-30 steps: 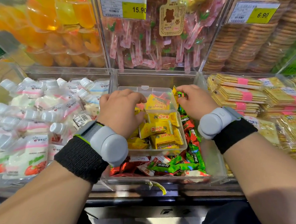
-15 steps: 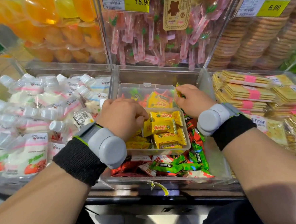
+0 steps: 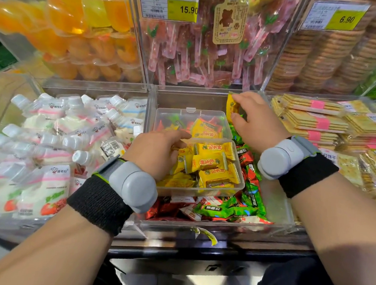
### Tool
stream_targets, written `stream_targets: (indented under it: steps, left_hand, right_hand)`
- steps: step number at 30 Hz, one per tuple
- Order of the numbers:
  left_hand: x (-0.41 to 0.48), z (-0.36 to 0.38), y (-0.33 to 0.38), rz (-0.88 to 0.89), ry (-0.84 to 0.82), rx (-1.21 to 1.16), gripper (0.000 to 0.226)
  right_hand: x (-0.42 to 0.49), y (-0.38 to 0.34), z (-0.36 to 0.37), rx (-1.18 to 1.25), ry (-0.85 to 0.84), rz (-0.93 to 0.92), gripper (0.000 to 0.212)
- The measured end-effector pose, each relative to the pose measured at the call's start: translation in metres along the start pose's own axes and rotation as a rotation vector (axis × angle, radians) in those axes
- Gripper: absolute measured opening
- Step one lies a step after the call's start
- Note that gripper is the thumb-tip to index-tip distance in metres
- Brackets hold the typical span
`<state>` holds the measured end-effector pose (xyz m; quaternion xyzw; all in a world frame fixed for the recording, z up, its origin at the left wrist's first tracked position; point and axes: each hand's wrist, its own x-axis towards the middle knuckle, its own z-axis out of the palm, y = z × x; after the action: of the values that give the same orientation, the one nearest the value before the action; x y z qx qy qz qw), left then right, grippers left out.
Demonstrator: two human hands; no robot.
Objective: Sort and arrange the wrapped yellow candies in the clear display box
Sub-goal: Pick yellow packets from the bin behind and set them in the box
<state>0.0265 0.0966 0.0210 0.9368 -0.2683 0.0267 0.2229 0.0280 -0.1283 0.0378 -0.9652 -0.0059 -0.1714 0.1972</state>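
A small clear display box (image 3: 241,186) sits on mixed candies in the middle bin, its hinged lid (image 3: 191,117) open and leaning back. Several wrapped yellow candies (image 3: 212,162) lie inside it. My left hand (image 3: 157,151) rests at the box's left edge, fingers curled onto the yellow candies there; the grip itself is hidden. My right hand (image 3: 254,122) hovers beyond the box's right rear corner and pinches one yellow candy (image 3: 232,107) between thumb and fingers. Another yellow candy (image 3: 205,130) shows through the lid.
Red and green wrapped candies (image 3: 245,204) fill the bin around the box. White drink pouches (image 3: 56,137) crowd the left bin, cracker packs (image 3: 317,122) the right. Upper bins hold orange jelly cups (image 3: 78,45), pink lollipops (image 3: 200,54) and stacked biscuits (image 3: 321,62).
My right hand has lifted a yellow candy up out of the loose pile behind the box. My left hand has stayed at the box's left edge.
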Motion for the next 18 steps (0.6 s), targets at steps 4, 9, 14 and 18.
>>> stream_targets:
  steps: [4, 9, 14, 18]
  left_hand:
    - [-0.003, 0.0, -0.005, -0.028, -0.029, -0.067, 0.051]
    - [-0.006, 0.001, -0.01, -0.014, -0.026, -0.057, 0.05]
    - [-0.009, 0.002, -0.012, -0.004, -0.019, -0.056, 0.049]
    - [-0.01, -0.001, -0.017, -0.001, -0.041, -0.165, 0.048]
  right_hand:
    - [-0.004, -0.011, -0.006, 0.047, 0.084, -0.101, 0.044]
    - [-0.008, -0.028, -0.013, 0.171, 0.182, -0.157, 0.035]
    - [-0.016, -0.046, -0.013, 0.322, 0.193, -0.14, 0.033]
    - [-0.021, -0.054, -0.006, 0.384, 0.146, -0.099, 0.038]
